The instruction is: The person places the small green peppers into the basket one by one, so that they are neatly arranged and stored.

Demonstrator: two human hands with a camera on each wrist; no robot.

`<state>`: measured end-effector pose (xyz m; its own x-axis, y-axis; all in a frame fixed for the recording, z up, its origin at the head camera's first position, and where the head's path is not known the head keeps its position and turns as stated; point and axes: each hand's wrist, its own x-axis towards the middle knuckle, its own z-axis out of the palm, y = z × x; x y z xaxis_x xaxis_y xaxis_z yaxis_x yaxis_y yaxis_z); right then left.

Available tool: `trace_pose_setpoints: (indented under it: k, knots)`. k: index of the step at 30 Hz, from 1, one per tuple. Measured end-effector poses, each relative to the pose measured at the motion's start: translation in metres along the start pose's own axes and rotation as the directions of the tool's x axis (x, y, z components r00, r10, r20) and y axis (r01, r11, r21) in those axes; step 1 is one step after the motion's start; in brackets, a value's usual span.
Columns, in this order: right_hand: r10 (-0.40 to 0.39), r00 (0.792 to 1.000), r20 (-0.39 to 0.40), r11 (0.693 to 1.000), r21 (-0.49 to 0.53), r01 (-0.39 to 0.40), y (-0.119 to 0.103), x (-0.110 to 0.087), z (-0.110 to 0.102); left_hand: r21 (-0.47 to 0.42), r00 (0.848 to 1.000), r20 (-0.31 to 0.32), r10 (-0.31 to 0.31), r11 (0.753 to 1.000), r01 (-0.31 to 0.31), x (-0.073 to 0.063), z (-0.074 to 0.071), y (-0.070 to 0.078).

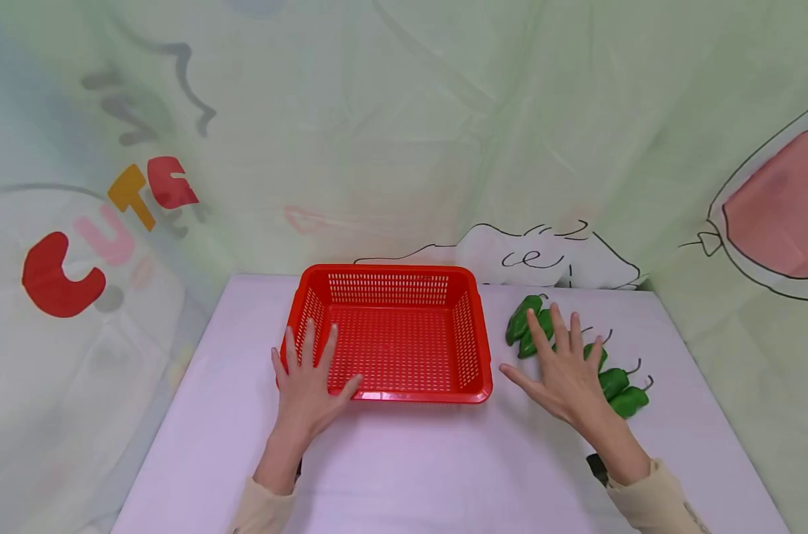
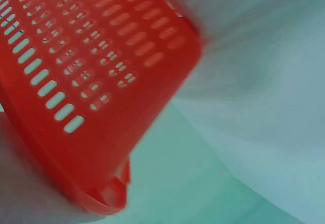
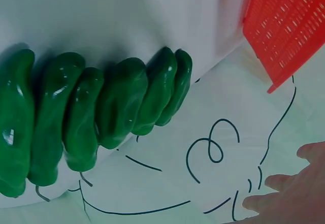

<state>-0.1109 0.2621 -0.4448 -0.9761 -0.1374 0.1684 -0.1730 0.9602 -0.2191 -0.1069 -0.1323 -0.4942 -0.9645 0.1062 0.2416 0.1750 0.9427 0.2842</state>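
A red plastic basket (image 1: 390,396) with slotted walls stands on the table, and its floor shows bare. My left hand (image 1: 308,391), fingers straight and spread, overlaps the basket's near left corner in the head view. In the left wrist view the basket's slotted side (image 2: 127,107) fills much of the picture. My right hand (image 1: 567,378) is spread out over a row of green peppers (image 1: 629,401), hiding some of them, and grips nothing. The right wrist view shows several peppers (image 3: 122,102) lying side by side, their stems toward the back.
The white table (image 1: 430,475) ends at a pale curtain (image 1: 404,148) printed with letters and drawings, which hangs behind it and at both sides. The peppers lie to the right of the basket, with a strip of table between.
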Motion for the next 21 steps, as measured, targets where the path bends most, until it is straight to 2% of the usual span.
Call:
trace_pose_setpoints:
  k: [5,9,15,21]
  knots:
    - [0.009,1.000,-0.001,1.000,0.008,-0.009,0.004,-0.003,0.003,-0.056,0.995,-0.040,-0.096,0.994,0.094,-0.008,0.000,-0.007]
    - [0.015,1.000,0.000,1.000,0.020,-0.015,0.006,-0.005,0.004,-0.082,0.988,-0.053,-0.147,0.986,0.143,-0.014,0.001,-0.011]
    - [0.036,0.999,0.010,0.999,0.014,-0.036,0.010,-0.008,0.003,-0.112,0.981,-0.067,-0.181,0.979,0.173,-0.019,0.004,-0.016]
    - [0.097,0.995,0.024,0.994,0.047,-0.098,0.021,-0.011,0.002,-0.144,0.977,-0.093,-0.191,0.974,0.177,-0.020,0.004,-0.018]
